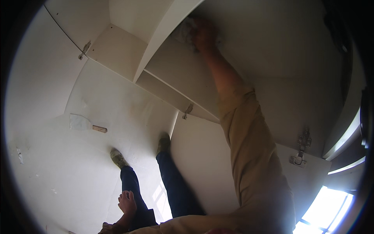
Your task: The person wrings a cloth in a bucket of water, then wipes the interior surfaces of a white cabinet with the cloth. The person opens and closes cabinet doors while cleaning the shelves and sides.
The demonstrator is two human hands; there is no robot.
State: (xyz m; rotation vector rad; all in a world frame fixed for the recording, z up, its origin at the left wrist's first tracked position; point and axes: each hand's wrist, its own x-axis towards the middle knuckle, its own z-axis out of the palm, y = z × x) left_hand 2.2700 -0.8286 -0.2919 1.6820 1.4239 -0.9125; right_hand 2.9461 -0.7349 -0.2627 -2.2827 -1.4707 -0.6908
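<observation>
My right hand (204,33) reaches deep into a shadowed white cabinet compartment (187,68). Its fingers are shut on a crumpled whitish cloth (184,30), pressed against the inner panel; part of the cloth is dark and blurred. My left hand (127,201) hangs low beside my leg with loosely curled fingers and nothing visible in it. On the pale floor ahead lies a wide-bladed scraper (81,122) with a wooden handle, apart from both hands.
An open cabinet door (204,163) stands close to my right leg, with a metal hinge (301,149) on it. More hinges (83,51) show at the far left. A divider panel (157,38) separates the compartments. My shoes (118,158) rest on the floor, where small scraps (20,155) lie.
</observation>
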